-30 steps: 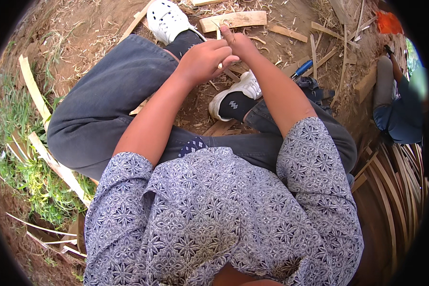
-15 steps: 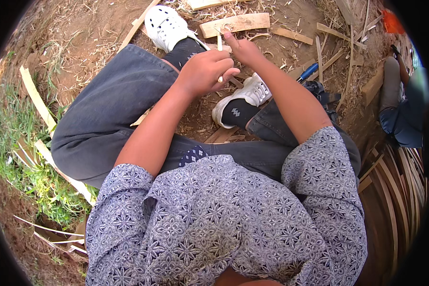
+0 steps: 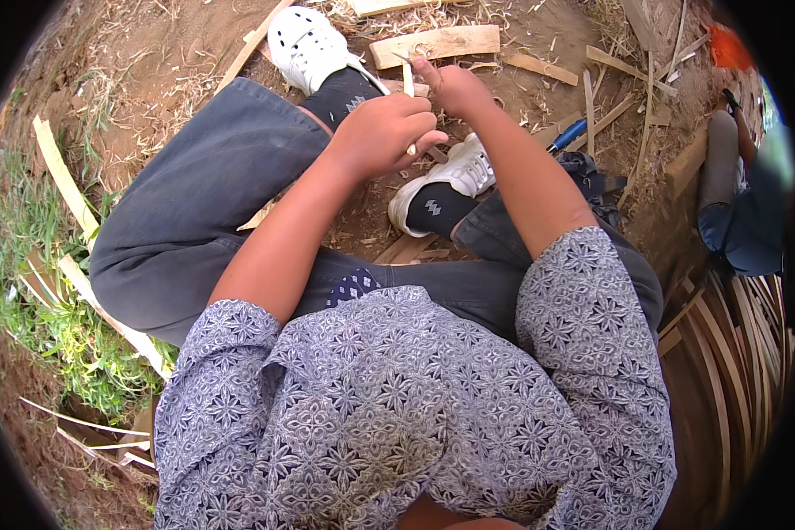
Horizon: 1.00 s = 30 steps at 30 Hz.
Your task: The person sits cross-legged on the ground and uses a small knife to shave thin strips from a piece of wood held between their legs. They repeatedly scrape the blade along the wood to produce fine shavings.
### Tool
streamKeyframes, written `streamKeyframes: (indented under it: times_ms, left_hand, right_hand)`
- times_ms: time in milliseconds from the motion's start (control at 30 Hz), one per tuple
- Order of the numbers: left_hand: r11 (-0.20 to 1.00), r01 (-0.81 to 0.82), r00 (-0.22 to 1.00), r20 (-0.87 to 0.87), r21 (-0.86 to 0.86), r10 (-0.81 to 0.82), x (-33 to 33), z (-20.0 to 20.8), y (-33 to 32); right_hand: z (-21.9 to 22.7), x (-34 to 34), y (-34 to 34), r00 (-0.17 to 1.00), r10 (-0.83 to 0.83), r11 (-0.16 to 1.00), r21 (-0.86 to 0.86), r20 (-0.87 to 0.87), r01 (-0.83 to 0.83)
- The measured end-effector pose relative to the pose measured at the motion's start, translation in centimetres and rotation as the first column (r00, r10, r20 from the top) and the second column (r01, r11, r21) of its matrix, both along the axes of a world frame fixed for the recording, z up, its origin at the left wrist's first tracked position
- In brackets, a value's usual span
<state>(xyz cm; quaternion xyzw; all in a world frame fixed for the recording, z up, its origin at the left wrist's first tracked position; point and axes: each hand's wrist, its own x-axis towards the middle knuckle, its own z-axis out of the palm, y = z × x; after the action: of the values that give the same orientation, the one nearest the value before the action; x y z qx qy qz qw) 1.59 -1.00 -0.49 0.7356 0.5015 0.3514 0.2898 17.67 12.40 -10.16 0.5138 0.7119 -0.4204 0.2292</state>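
Note:
I sit on bare earth with my knees bent. My left hand (image 3: 382,131) is closed around the lower part of a thin pale wooden stick (image 3: 407,81) that stands nearly upright in front of me. My right hand (image 3: 450,84) grips the same stick's upper part, fingers curled beside it. Both hands hover over my white shoes, one (image 3: 306,42) to the far left, the other (image 3: 450,177) just below the hands. Whether the right hand also holds a small blade, I cannot make out.
Split wood pieces lie on the dirt, among them a flat pale board (image 3: 437,42) just beyond my hands. A blue-handled tool (image 3: 567,134) lies to the right. Long thin strips (image 3: 733,353) are stacked at the right. Another person (image 3: 742,203) sits at the far right. Grass (image 3: 26,291) borders the left.
My hands have stayed together on the stick; they shifted slightly toward me and the view moved a little. The stick still stands between them.

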Motion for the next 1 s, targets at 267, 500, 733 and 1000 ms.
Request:
streamKeyframes:
  times_ms: [267,500,733,1000]
  left_hand:
    - [1.0,-0.01,1.0,0.011,-0.021,0.01,0.0,0.3,-0.3]
    - [0.993,-0.112,0.99,0.09,-0.022,0.113,0.0,0.5,0.0]
    - [0.994,-0.11,0.99,0.084,0.005,0.109,-0.3,0.1,0.0]
    - [0.997,-0.068,0.996,0.051,-0.026,0.069,-0.1,0.0,0.0]
  right_hand:
    - [-1.0,-1.0,0.7,0.99,-0.087,0.995,-0.033,0.113,0.092]
    - [-1.8,-0.3,0.2,0.994,-0.09,0.996,0.027,0.056,0.089]
    - [2.7,0.5,-0.5,0.996,-0.034,0.996,-0.081,-0.084,0.027]
    - [-1.1,0.1,0.6,0.997,-0.038,0.999,-0.037,0.064,0.04]
